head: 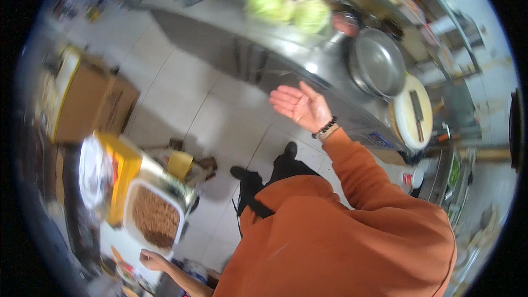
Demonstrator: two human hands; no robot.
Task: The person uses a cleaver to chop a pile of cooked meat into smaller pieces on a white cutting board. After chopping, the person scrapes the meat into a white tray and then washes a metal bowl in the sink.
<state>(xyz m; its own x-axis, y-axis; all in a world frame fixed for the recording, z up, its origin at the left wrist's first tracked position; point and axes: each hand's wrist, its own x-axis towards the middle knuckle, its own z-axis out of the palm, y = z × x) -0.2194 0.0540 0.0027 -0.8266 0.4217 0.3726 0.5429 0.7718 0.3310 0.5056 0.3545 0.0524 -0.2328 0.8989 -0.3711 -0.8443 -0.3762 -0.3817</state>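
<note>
My right hand is held out over the floor beside a steel counter. Its palm faces up with the fingers extended, and nothing lies on it. A dark beaded bracelet circles that wrist. At the lower left, my left hand is by the near corner of a white plastic tub. Brown crumbly food fills much of the tub. The left fingers are curled, and blur hides whether they grip anything.
Green cabbages, a large steel basin and a round cutting board bearing a cleaver line the counter. A cardboard box stands left. Beside the tub is a yellow box. Floor tiles separate both sides.
</note>
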